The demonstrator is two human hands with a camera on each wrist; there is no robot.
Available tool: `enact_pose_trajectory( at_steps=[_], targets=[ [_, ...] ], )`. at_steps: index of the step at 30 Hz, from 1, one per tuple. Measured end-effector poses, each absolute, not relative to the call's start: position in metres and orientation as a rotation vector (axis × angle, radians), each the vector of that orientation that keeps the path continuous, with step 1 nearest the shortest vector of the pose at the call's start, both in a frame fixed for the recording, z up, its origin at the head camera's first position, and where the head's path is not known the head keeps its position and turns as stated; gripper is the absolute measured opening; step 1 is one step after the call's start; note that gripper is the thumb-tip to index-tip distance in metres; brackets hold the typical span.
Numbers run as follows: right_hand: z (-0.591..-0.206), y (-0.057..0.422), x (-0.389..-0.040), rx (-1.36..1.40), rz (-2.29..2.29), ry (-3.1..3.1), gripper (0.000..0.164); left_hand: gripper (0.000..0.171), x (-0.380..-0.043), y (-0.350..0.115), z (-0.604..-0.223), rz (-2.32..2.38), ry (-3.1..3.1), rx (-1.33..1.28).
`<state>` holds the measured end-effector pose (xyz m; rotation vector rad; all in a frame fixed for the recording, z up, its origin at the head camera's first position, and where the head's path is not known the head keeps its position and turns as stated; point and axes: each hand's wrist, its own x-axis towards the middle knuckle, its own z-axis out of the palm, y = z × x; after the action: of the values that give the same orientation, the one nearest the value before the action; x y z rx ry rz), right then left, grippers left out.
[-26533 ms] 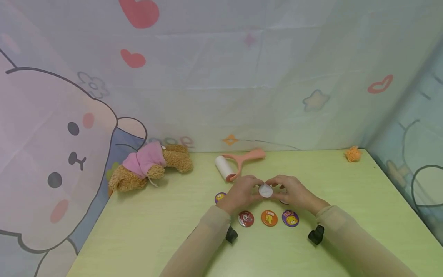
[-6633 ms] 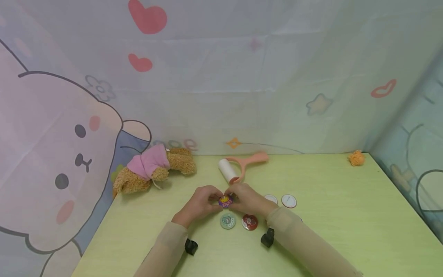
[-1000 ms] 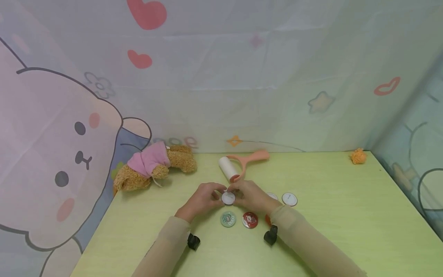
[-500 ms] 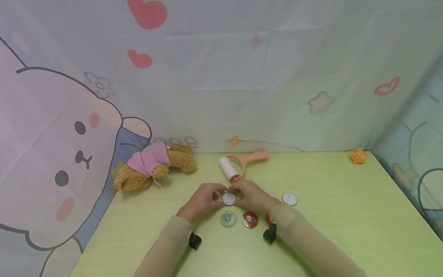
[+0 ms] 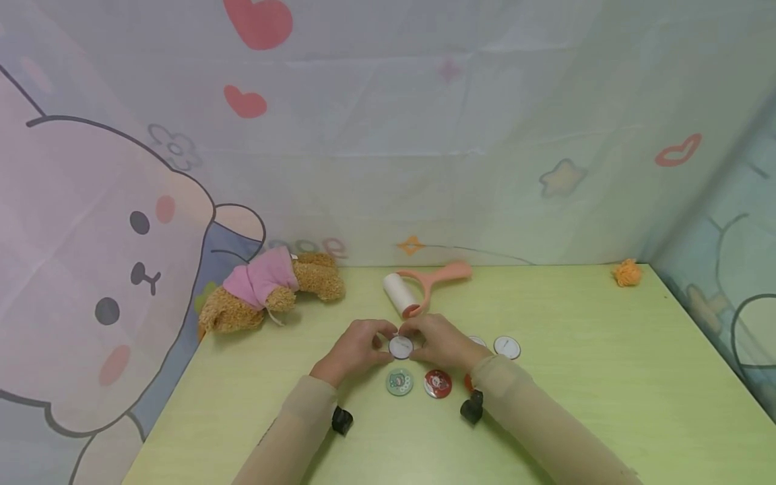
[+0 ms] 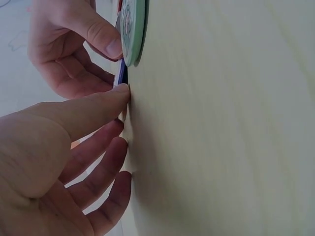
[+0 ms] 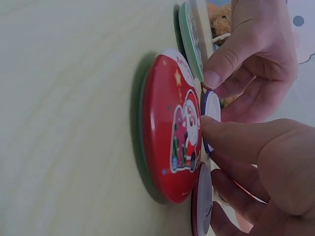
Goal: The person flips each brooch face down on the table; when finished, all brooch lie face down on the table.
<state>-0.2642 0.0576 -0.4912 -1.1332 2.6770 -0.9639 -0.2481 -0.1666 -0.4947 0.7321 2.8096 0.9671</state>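
Observation:
A round pin badge (image 5: 401,347) with a purple rim sits white back up at the table's middle, its rim also visible in the right wrist view. My left hand (image 5: 358,347) pinches its left edge between thumb and fingers. From the right, my right hand (image 5: 442,342) pinches the opposite edge. Just nearer to me lie a green badge (image 5: 399,382) and a red Santa badge (image 5: 438,384), both picture side up. An orange badge (image 5: 469,382) is mostly hidden by the right wrist. Beyond that wrist, one white-backed badge (image 5: 477,341) is partly covered; another white-backed badge (image 5: 507,347) shows fully.
Behind the hands lies a lint roller (image 5: 400,295) with a peach handle. A teddy bear (image 5: 261,281) in pink lies at the back left. At the far right corner is a small orange fuzzy ball (image 5: 627,273). A printed cloth (image 5: 388,155) hangs behind the table.
About 6.6 seconds ago the purple badge showed its picture; now its white back is up. Earlier still, both hands held a white-backed badge farther right. Over the last second the hands barely move.

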Motion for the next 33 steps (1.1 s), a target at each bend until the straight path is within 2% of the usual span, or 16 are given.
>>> enact_pose_trajectory(
  at_steps=[26,33],
  targets=[
    [-0.496,0.059,-0.265,-1.116,-0.949,2.703,0.035,0.040,-0.244,-0.169,-0.494,0.960,2.829,0.663],
    [-0.489,0.079,-0.263,-1.019,-1.122,2.683,0.034,0.040,-0.242,-0.168,-0.495,0.986,2.829,0.639]
  ],
)
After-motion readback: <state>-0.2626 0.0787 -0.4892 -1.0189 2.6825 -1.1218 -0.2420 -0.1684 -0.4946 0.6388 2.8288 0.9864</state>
